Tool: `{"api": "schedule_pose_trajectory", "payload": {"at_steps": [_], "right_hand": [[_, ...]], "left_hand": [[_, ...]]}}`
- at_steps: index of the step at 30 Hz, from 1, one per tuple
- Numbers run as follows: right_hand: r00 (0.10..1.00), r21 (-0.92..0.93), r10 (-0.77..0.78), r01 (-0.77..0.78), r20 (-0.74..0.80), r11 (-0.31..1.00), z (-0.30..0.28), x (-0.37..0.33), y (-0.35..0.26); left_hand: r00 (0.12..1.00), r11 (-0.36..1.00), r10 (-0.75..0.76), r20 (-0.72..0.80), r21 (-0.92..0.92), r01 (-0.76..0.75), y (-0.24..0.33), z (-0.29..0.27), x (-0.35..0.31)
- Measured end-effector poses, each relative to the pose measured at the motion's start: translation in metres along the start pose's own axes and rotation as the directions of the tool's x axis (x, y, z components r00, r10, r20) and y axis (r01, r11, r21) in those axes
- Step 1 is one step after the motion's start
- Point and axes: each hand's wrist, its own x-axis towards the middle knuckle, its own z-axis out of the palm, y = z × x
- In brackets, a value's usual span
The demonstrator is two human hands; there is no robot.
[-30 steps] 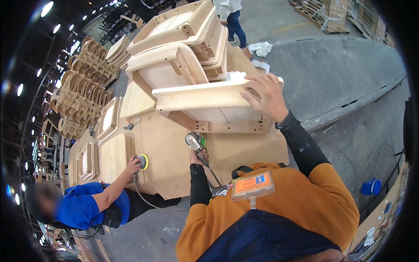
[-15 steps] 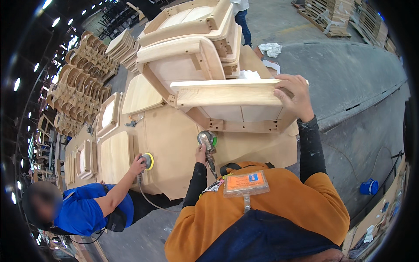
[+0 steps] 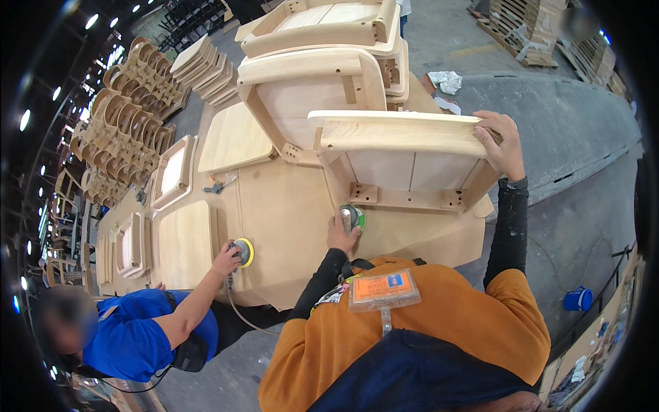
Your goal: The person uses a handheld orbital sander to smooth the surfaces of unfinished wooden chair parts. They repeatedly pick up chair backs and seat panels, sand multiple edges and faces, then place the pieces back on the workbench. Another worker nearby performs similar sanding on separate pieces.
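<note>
My left hand [image 3: 342, 235] is wrapped round a palm sander [image 3: 353, 217] with a green pad edge, low over the table just in front of a pale wooden seat frame [image 3: 412, 165]. The frame stands tilted on its edge, its underside with crossbars and drilled corner blocks facing me. At its upper right corner, my right hand [image 3: 503, 143] grips the top rail, thumb on the near side. Behind and to the left, a second seat frame [image 3: 309, 72] leans against a stack of more frames [image 3: 319, 38].
A co-worker in blue [image 3: 130, 340] at the left holds a yellow-edged sander [image 3: 244, 253] beside a wooden seat panel [image 3: 187, 240]. Brown sheeting covers the table [image 3: 281, 220]. A small tool [image 3: 216, 185] lies near another panel [image 3: 237, 141]. A blue bucket [image 3: 578, 298] stands on the floor.
The held frame has shifted right, away from the leaning frame, with my right hand still on it. My left hand and its sander have moved right, the grip now further over the sander's body.
</note>
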Motion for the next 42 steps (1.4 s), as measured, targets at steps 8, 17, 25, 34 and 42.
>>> {"api": "schedule_pose_trajectory", "payload": {"at_steps": [8, 17, 25, 34, 42], "right_hand": [[0.994, 0.040, 0.104, -0.105, 0.023, 0.994, 0.001, -0.004, 0.012], [0.977, 0.171, 0.156, -0.180, 0.144, 0.969, 0.004, -0.004, 0.042], [0.974, 0.183, 0.170, -0.196, 0.148, 0.963, 0.008, 0.001, 0.045], [0.970, 0.185, 0.181, -0.209, 0.161, 0.960, 0.008, 0.002, 0.053], [0.967, 0.203, 0.200, -0.230, 0.155, 0.952, 0.010, 0.002, 0.052]], "left_hand": [[0.957, 0.931, -0.268, 0.110, 0.284, 0.228, 0.043, 0.002, 0.031], [0.960, 0.958, -0.274, 0.055, 0.101, 0.267, 0.033, -0.018, 0.006], [0.912, 0.916, -0.350, -0.213, 0.129, 0.381, 0.013, -0.036, 0.010], [0.799, 0.879, -0.471, -0.374, -0.126, 0.460, -0.042, -0.055, 0.006], [0.826, 0.861, -0.479, -0.296, -0.341, 0.377, -0.112, -0.083, 0.016]]}}
